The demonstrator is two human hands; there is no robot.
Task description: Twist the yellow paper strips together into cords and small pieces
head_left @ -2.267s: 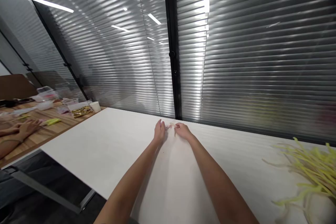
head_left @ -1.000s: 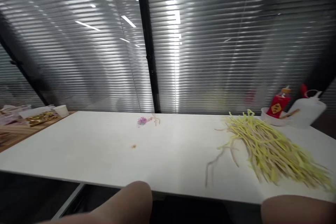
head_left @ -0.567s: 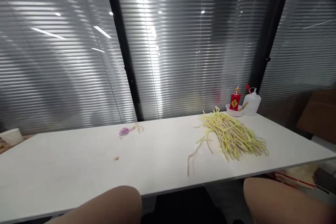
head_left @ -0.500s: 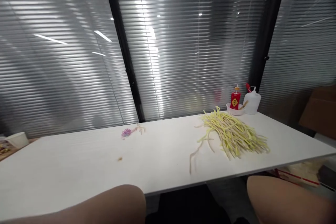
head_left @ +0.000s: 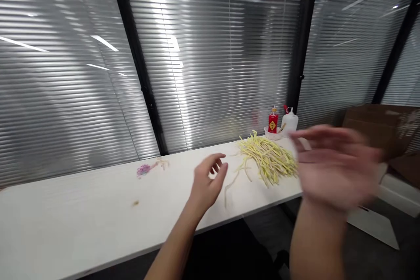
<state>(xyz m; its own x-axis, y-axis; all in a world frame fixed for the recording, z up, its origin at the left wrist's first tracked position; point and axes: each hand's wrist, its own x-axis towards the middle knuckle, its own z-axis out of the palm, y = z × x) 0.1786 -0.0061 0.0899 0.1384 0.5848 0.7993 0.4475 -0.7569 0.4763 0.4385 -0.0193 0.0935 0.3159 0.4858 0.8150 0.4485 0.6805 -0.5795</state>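
A white, flat-topped table runs across the scene below silver window blinds. On its right part, toward the far edge, lies a loose heap of thin yellow-green and beige strands, beyond and between the person's two bare hands.

The left hand hangs over the near middle of the table, fingers curled, thumb apart from them, with nothing visible in its grasp. The right hand is raised at the right, palm showing and fingers bent. It is blurred, so whether it pinches anything cannot be told. It hides the heap's right end from view; contact cannot be judged.

The main risk seems to be tangling: the strands cross one another, so a pull on one could drag out several. One thin beige stray strand reaches toward the near edge, just beside the left hand, where a sleeve or wrist could sweep it off.

Behind the heap, a red bottle with a yellow label stands in a shallow white bowl, beside a white plastic squeeze bottle. A wide reach to the far side could tip either bottle onto the strands.
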